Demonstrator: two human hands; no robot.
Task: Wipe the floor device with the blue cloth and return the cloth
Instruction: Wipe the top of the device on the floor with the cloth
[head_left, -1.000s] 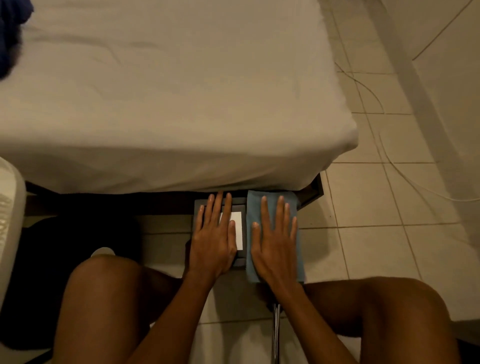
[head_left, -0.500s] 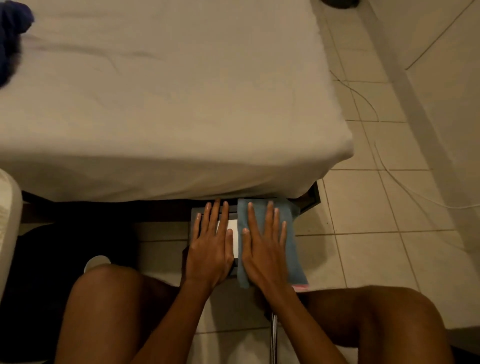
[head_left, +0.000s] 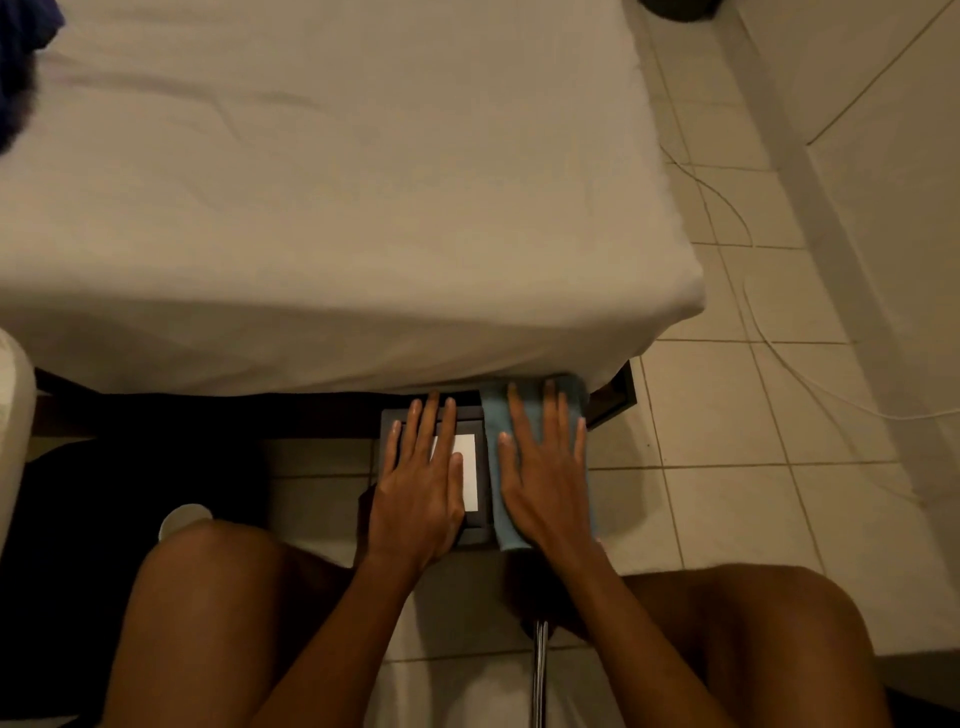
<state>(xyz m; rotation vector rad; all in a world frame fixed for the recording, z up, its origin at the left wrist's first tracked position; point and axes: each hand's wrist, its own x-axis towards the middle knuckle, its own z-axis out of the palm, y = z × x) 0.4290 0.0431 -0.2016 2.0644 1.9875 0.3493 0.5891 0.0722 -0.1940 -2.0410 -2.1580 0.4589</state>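
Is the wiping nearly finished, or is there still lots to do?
It is in the middle. The right hand lies flat on the blue cloth, spread over the right part of the floor device, so wiping is going on. The left hand lies flat on the device beside its white panel. Returning the cloth is not yet done.

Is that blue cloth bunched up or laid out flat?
Flat. The blue cloth lies spread under the open right hand, on the dark floor device.
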